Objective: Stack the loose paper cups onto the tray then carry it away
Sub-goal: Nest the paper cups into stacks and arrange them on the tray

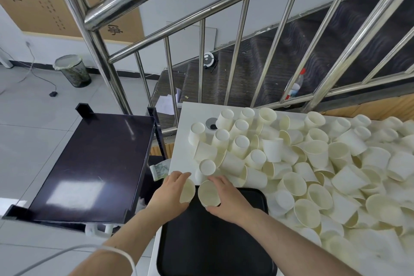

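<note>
A black tray [215, 244] lies at the near edge of a white table [186, 119]. Above the tray's far left corner, my left hand [170, 192] grips one cream paper cup [187, 190] seen edge-on. Right beside it, my right hand [226, 197] holds a second paper cup [208, 192] with its open mouth facing me. The two cups are almost touching. A large heap of loose paper cups [313, 163] covers the table to the right and behind, some upright, some upside down, many on their sides.
A dark cart shelf [96, 159] stands left of the table. A steel stair railing [156, 6] rises behind, with dark stairs, a plastic bottle [295, 85] and papers beyond it. A bin [72, 70] sits on the tiled floor. A white cable crosses my left forearm.
</note>
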